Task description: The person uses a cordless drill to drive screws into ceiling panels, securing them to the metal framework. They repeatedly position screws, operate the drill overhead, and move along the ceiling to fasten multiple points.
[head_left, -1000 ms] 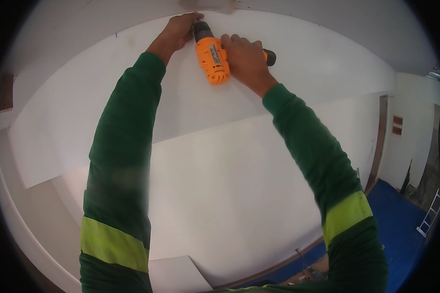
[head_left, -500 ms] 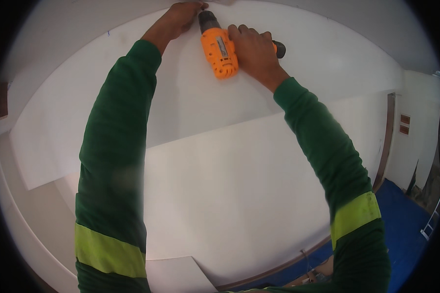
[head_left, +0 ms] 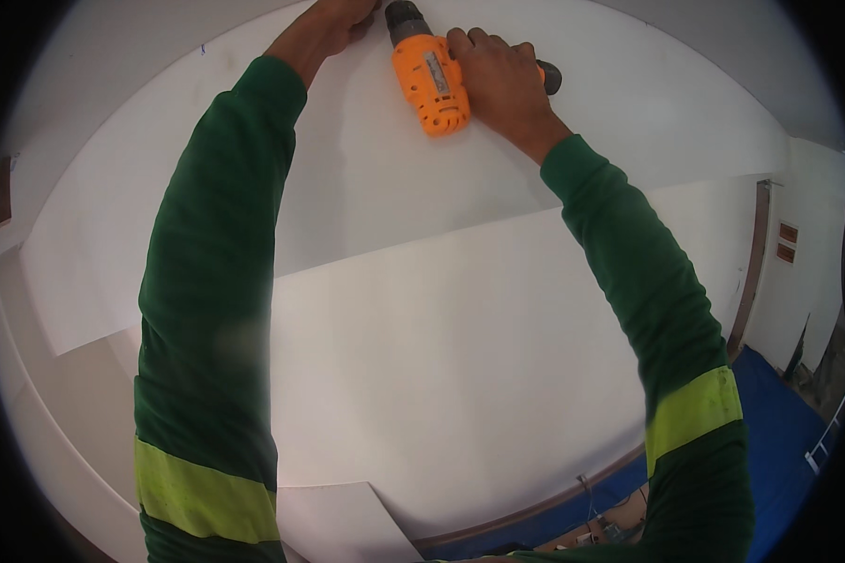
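My right hand (head_left: 502, 80) is wrapped round the handle of an orange and black power drill (head_left: 430, 83). The drill's black chuck points up toward the top edge, and its tip is cut off there. Just left of the chuck, my left hand (head_left: 341, 26) is raised with its fingers bent together. Its fingertips run out of the picture, so anything they pinch is hidden. Behind both hands stretches a large white panel (head_left: 366, 202), its lower edge slanting across the middle.
Below the panel is a white wall surface (head_left: 460, 366). A loose white board (head_left: 347, 521) leans at the bottom. Blue floor covering (head_left: 779, 450) lies at the right, with a ladder (head_left: 828, 432) at the rim. Tools and a cable (head_left: 596, 521) sit low, near my right elbow.
Both hands and the drill have shifted up slightly in the picture, the drill also a little right. My left fingertips, visible before, are now cut off by the top edge.
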Tool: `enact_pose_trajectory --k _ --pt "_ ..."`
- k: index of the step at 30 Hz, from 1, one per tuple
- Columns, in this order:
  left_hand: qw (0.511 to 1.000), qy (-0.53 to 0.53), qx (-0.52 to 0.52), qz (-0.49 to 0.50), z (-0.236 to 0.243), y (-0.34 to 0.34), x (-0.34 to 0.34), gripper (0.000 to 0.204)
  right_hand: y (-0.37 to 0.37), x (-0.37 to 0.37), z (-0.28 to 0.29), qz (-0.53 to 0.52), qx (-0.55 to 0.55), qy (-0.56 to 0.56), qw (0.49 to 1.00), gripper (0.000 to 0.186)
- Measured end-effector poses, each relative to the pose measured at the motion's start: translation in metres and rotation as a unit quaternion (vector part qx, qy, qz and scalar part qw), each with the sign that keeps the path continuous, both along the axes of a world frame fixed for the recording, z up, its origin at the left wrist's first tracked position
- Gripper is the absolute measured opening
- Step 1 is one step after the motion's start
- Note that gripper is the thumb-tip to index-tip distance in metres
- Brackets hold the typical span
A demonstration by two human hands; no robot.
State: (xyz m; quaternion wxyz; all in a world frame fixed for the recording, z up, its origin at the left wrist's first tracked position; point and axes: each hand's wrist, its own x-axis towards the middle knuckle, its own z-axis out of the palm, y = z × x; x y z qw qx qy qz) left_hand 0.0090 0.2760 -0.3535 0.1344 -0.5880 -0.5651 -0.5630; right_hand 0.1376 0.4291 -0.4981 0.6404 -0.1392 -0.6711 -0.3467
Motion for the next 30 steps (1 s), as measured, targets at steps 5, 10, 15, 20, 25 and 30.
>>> enact_pose_trajectory --k 5,10,15,20,25,30 --pt "1.0 -0.011 0.001 -0.01 0.003 0.0 0.008 0.036 0.001 0.007 0.003 0.014 -0.008 -0.005 1.0 0.037" --pt "1.0 -0.003 0.006 -0.002 0.007 0.0 0.008 0.036 0.0 0.007 0.005 0.024 0.0 0.004 1.0 0.036" --pt "1.0 -0.008 0.004 -0.016 0.006 0.002 0.013 0.037 0.001 0.01 0.005 0.023 -0.015 -0.001 1.0 0.039" --pt "1.0 0.01 -0.008 -0.011 0.012 -0.004 0.004 0.037 -0.001 0.007 0.009 0.022 -0.012 -0.001 1.0 0.041" --pt "0.997 -0.042 0.033 -0.049 -0.003 -0.008 0.002 0.034 -0.011 0.012 0.01 0.045 -0.036 -0.012 0.998 0.042" --pt "0.996 0.075 0.033 -0.038 -0.093 0.009 -0.02 0.092 -0.023 0.015 0.013 0.097 -0.06 -0.027 0.993 0.041"
